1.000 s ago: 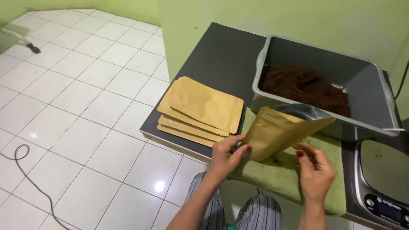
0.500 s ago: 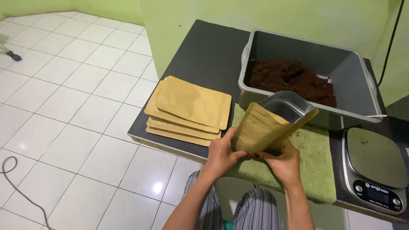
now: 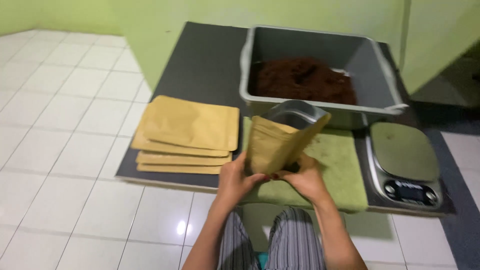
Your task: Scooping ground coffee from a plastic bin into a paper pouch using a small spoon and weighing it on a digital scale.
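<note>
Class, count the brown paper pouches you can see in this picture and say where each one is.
5, as far as edges show: four flat in the stack of pouches on the dark table, one open pouch held by the left hand and right hand. More may be hidden.

Home packing corner, white tiled floor [image 3: 65, 100], green walls [image 3: 200, 15], low mat [image 3: 200, 65] with kitchen scale [image 3: 405, 155], powder tub [image 3: 370, 65], pouch stack [image 3: 187, 135]

A tan kraft stand-up pouch [image 3: 280, 142] stands upright and slightly tilted, its mouth spread open to show a silvery lining. Its base is pinched between the left hand [image 3: 239, 177] and right hand [image 3: 305, 177], above a green mat [image 3: 340, 165].
</note>
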